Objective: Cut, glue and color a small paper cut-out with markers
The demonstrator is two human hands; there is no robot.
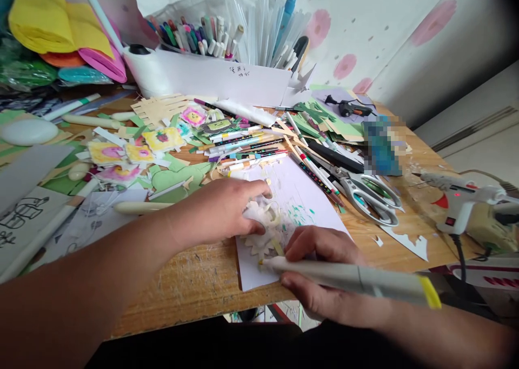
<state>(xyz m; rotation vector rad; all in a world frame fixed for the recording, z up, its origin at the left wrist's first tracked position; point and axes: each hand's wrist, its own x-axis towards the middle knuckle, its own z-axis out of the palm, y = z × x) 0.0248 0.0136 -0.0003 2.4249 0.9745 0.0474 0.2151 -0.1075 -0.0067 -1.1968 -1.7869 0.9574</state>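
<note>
A pale cut-out shape [260, 239] with a zigzag edge lies on a white sheet [320, 196] marked with green and grey strokes. My left hand [227, 207] rests over its upper left part, with thumb and fingers apart on either side of it, pressing on it. In my right hand [324, 272] is a grey marker [344, 276] with a yellow end band, gripped between thumb and fingers. The marker's yellow tip touches or nearly touches the lower edge of the cut-out.
Scissors [371, 196] and scattered pens lie right of the sheet. A glue gun [458, 199] stands at the far right. Painted paper pieces [162, 138] and green scraps cover the left. Behind is a white box [227, 80] of markers.
</note>
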